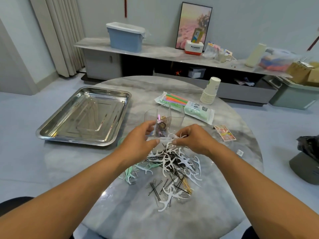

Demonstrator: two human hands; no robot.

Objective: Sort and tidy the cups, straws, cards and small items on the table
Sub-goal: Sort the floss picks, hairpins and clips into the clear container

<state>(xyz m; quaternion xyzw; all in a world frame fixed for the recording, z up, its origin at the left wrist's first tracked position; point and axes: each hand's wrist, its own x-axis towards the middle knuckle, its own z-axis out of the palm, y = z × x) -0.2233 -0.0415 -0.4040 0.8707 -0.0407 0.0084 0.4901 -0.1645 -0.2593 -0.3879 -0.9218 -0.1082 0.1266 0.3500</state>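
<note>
A heap of white and green floss picks mixed with black hairpins lies in the middle of the round marble table. Just above it, my left hand and my right hand meet, both pinching a bunch of white floss picks between thumbs and fingers. Right behind the hands stands a clear ribbed organizer with a few small items inside. A pack of coloured straws, a stack of paper cups and a deck of cards sit to the right.
A steel tray lies on the table's left side. A low sideboard with a blue bin and boxes runs along the far wall. A dark bag sits off the table at right.
</note>
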